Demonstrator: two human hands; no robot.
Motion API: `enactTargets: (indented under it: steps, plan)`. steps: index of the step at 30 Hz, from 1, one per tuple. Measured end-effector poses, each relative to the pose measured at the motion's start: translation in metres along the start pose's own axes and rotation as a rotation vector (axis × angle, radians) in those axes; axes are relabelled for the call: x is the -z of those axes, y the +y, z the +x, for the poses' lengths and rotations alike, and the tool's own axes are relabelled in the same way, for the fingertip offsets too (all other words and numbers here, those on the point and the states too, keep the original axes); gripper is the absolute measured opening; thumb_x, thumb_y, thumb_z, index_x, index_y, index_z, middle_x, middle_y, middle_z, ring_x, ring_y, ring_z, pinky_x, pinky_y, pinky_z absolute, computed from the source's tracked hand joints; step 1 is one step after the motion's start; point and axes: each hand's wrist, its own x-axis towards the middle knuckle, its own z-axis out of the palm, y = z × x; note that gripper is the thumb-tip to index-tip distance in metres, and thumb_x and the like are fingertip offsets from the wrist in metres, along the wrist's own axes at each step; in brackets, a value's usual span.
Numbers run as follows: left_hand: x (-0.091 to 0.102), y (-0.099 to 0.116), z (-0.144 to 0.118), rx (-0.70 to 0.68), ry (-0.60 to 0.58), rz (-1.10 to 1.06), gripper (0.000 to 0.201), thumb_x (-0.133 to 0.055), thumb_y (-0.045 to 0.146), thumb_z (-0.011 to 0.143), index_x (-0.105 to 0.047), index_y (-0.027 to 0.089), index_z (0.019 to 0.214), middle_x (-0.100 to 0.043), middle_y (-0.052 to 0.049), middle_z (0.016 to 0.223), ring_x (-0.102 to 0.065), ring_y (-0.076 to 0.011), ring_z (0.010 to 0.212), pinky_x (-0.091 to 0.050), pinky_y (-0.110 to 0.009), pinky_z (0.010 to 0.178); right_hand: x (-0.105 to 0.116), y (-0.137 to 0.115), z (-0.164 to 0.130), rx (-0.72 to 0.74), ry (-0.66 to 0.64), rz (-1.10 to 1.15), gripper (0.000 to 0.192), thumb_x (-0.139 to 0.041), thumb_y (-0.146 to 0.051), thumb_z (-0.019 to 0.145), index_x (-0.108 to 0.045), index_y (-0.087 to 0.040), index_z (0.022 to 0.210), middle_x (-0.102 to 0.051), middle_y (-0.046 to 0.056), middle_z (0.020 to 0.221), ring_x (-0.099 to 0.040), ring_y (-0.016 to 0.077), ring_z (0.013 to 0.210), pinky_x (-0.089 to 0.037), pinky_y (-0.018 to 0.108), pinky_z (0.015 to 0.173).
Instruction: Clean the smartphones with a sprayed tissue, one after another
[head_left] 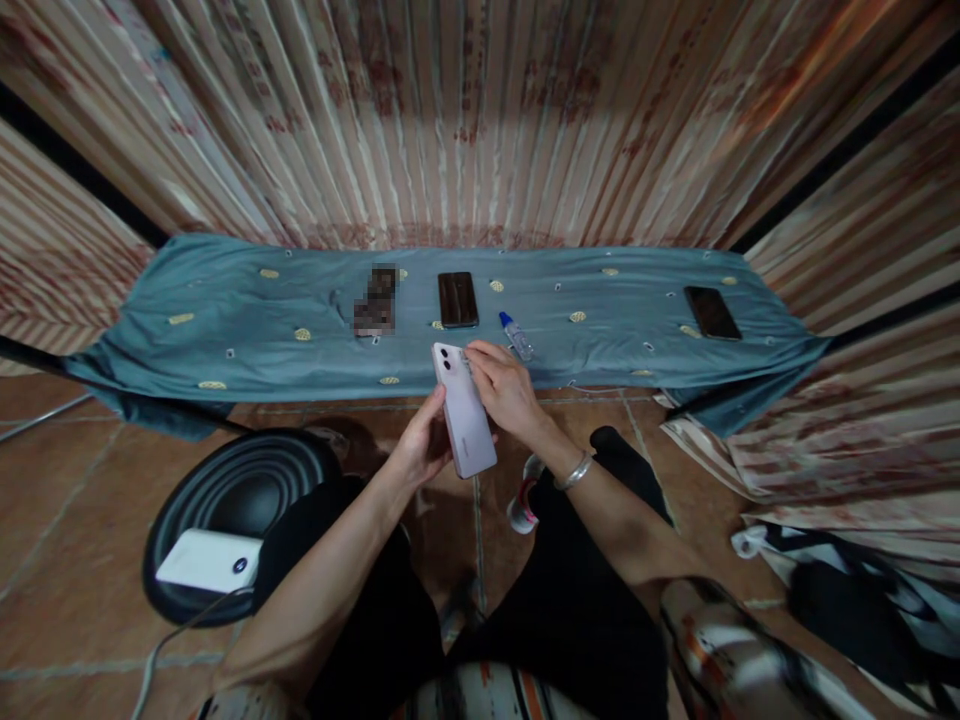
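Observation:
A pale lilac smartphone [466, 420], its back with two camera lenses facing up, is held tilted over the front edge of the cloth-covered surface. My left hand [422, 440] grips it from the left side, thumb along the edge and fingers underneath. At the phone's upper right edge, beside the cameras, the fingers of my right hand [504, 385] are pinched together; whatever they hold is too small to make out. Just beyond that hand lies a small clear bottle with a blue cap [517, 336]. A dark phone [457, 299] rests behind the lilac one.
Blue patterned cloth [600, 350] covers the long low surface. On it are another dark phone [712, 313] at right and a blurred-out item [376, 302] at left. A white device with a cable [206, 560] sits on a round black stool [172, 500]. Curtains [480, 130] hang behind.

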Motion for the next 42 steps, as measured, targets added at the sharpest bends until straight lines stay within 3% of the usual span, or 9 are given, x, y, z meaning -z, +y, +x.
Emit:
enactTargets:
  steps: [4,11,21,30,37,42]
  plan:
    - [0.0,-0.002,0.0,0.031,0.008,-0.013,0.036,-0.049,0.042,0.096,-0.067,0.016,0.113,-0.076,-0.007,0.087,-0.073,-0.024,0.084,-0.052,-0.052,0.099,0.003,-0.004,0.003,0.021,0.007,-0.018,0.035,-0.039,-0.02,0.1,-0.069,-0.02,0.119,-0.067,0.01,0.124,-0.062,0.0236,0.109,-0.05,0.041,0.102]
    - [-0.004,0.005,0.001,-0.038,0.088,-0.03,0.039,-0.041,0.041,0.099,-0.069,0.015,0.108,-0.076,-0.008,0.084,-0.072,-0.0218,0.072,-0.055,-0.049,0.093,0.002,-0.016,-0.002,0.097,-0.052,0.021,0.038,-0.038,-0.016,0.099,-0.067,-0.018,0.123,-0.067,0.011,0.123,-0.06,0.0237,0.109,-0.051,0.04,0.1]
    - [-0.004,0.006,0.0,-0.016,0.083,-0.042,0.042,-0.041,0.043,0.099,-0.064,0.015,0.121,-0.076,-0.006,0.082,-0.071,-0.0203,0.07,-0.057,-0.044,0.089,0.0,-0.014,-0.006,0.084,-0.04,0.021,0.039,-0.037,-0.015,0.097,-0.068,-0.019,0.122,-0.068,0.01,0.123,-0.061,0.024,0.109,-0.051,0.043,0.101]
    - [0.005,-0.005,0.002,0.047,0.004,0.036,0.043,-0.051,0.046,0.095,-0.063,0.017,0.123,-0.075,-0.008,0.09,-0.071,-0.0227,0.082,-0.057,-0.045,0.088,0.003,-0.005,0.002,-0.01,0.017,0.089,0.038,-0.04,-0.015,0.095,-0.07,-0.021,0.117,-0.068,0.008,0.124,-0.064,0.0216,0.112,-0.051,0.04,0.103]
    - [0.005,-0.008,0.001,0.063,-0.009,0.049,0.032,-0.056,0.044,0.093,-0.069,0.017,0.105,-0.074,-0.008,0.087,-0.07,-0.022,0.078,-0.059,-0.043,0.08,0.008,-0.013,0.004,0.03,0.004,0.113,0.04,-0.039,-0.013,0.095,-0.069,-0.023,0.12,-0.067,0.007,0.127,-0.062,0.0216,0.116,-0.051,0.041,0.104]
    - [0.006,-0.008,0.003,0.037,-0.002,0.054,0.036,-0.058,0.044,0.092,-0.068,0.018,0.116,-0.075,-0.008,0.092,-0.071,-0.0246,0.088,-0.056,-0.046,0.088,0.007,-0.009,0.004,0.027,-0.042,0.079,0.042,-0.039,-0.012,0.095,-0.067,-0.024,0.125,-0.065,0.008,0.128,-0.061,0.0229,0.117,-0.049,0.044,0.105]
